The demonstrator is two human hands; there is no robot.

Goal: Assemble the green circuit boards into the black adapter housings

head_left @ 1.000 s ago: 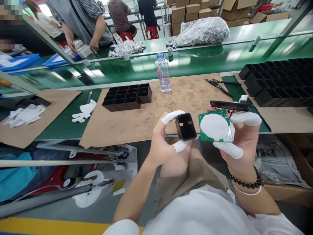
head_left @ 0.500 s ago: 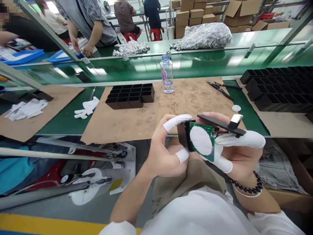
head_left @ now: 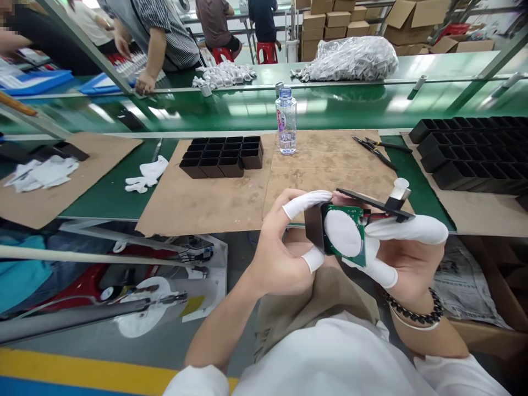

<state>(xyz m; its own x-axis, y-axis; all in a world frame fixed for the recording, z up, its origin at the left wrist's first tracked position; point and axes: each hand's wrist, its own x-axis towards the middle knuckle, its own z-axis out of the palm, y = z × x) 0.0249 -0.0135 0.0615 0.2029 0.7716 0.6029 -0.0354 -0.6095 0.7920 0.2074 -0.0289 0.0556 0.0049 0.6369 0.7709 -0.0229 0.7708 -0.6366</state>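
Our left hand (head_left: 280, 258) pinches the black box (head_left: 314, 228) above our lap, our right hand (head_left: 406, 258) grips the green board (head_left: 344, 234) at its mouth; seating it likely needs square alignment.

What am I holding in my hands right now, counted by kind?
Black housing, in left hand: 1
Green circuit board, in right hand: 1
Black flat plate, in right hand: 1
Total: 3

On my feed: small black plastic casing (head_left: 313, 228) matt, smooth; green circuit board (head_left: 355, 212) glossy, round white pad (head_left: 342, 234) matt; brown cardboard sheet (head_left: 214, 198) rough, dull; green conveyor belt (head_left: 330, 107) shiny, I reckon.
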